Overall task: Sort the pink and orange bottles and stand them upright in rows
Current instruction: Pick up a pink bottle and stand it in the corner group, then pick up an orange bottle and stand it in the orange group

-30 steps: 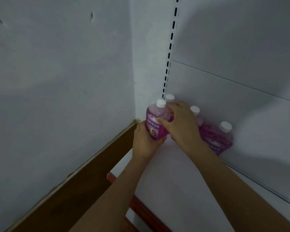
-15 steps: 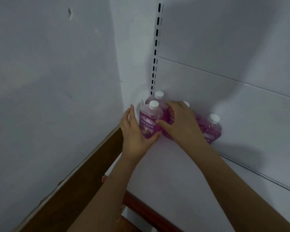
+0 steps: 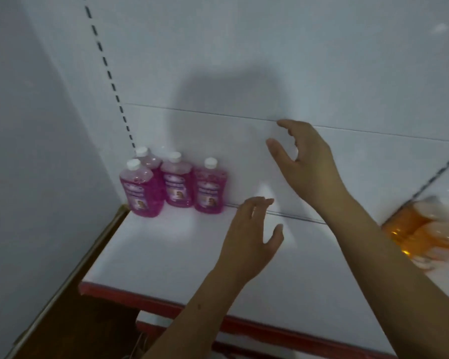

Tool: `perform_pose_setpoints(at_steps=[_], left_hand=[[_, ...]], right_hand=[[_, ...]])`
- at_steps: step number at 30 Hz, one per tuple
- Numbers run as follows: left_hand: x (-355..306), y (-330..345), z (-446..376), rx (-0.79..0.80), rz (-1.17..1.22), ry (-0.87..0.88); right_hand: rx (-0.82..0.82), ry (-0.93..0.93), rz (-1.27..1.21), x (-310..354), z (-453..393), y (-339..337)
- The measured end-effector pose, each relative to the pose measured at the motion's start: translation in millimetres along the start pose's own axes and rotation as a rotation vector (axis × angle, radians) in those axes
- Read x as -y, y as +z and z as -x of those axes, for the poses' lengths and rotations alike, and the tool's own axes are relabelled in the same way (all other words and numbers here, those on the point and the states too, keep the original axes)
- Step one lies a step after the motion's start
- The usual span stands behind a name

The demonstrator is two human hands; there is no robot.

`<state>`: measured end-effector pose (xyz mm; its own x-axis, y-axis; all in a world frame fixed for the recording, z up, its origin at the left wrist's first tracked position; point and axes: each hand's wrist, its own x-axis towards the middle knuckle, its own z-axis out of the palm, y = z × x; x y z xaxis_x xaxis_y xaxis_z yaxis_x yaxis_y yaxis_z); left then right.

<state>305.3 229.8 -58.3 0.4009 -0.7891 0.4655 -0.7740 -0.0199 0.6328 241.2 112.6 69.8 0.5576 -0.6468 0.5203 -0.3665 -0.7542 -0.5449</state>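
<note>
Up at ten o'clock, four pink bottles [image 3: 174, 185] stood upright in the back corner of the white shelf [image 3: 166, 255], three along the back panel [image 3: 270, 73] and one in front at the left end. Both hands hovered empty above the shelf, well apart from them: the left hand [image 3: 249, 239] with a loosely spread grip, the right hand [image 3: 309, 161] with fingers lightly curved. At three o'clock lay blurred orange bottles [image 3: 423, 234]. A slotted upright [image 3: 109, 76] rose behind the pink ones.
</note>
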Motion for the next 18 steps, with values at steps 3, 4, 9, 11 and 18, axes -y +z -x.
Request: perform_pose_setpoints(at_steps=[3, 4, 9, 11, 18], left_hand=[[-57.0, 52.2, 11.7, 0.063, -0.007, 0.034], [-79.5, 71.6, 16.2, 0.092, 0.002, 0.036], [-215.6, 182.4, 48.8, 0.284, 0.121, 0.126], [-260.0, 222.8, 63.7, 0.357, 0.139, 0.174], [-363.2, 322.9, 113.9, 0.617, 0.165, 0.299]], right_hand=[[-0.049, 0.062, 0.041, -44.9, 34.9, -66.9], [-0.071, 0.080, 0.049, -60.2, 48.8, -89.9], [-0.155, 0.182, 0.108, -147.7, 135.4, -224.4], [-0.181, 0.236, 0.154, -180.7, 171.7, -276.6], [-0.301, 0.471, 0.260, -271.4, 294.8, -415.1]])
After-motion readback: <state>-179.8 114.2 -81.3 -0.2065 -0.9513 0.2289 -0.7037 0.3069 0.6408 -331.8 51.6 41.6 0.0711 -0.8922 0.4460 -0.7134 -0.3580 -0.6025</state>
